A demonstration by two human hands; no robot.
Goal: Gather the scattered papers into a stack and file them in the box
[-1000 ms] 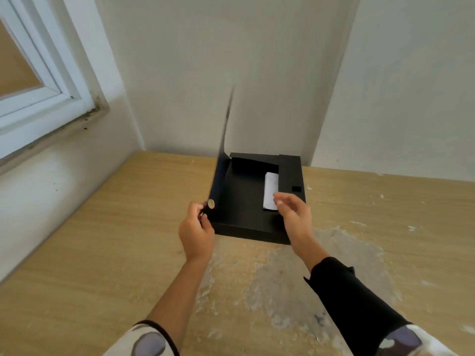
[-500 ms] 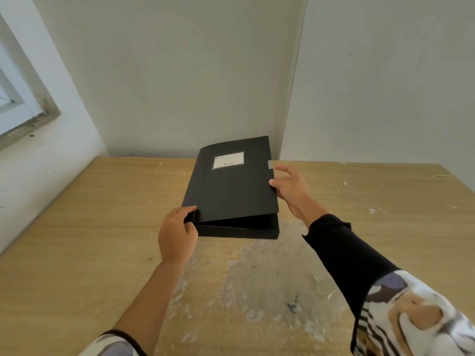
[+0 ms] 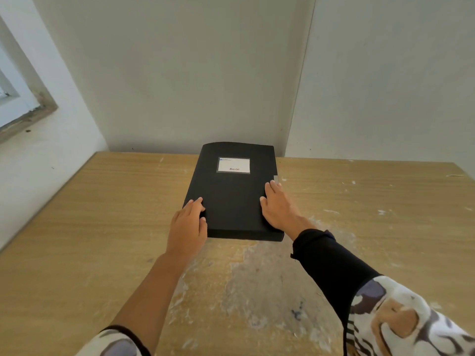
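Observation:
A flat black file box lies on the wooden table near the back wall, with its lid down flat. A white label sits on the lid's far half. My left hand rests on the box's near left corner, fingers laid over the lid edge. My right hand presses flat on the lid's right side, fingers spread. A small grey tab pokes out at the right edge just beyond my fingertips. No papers show; the box's inside is hidden.
White walls meet in a corner right behind the box. A window frame is at the far left. Worn pale patches and white flecks mark the table between me and the box.
The lid stood upright a second ago with a white paper visible inside. It swung down, was half shut, and now lies flat. Both hands moved onto the lid.

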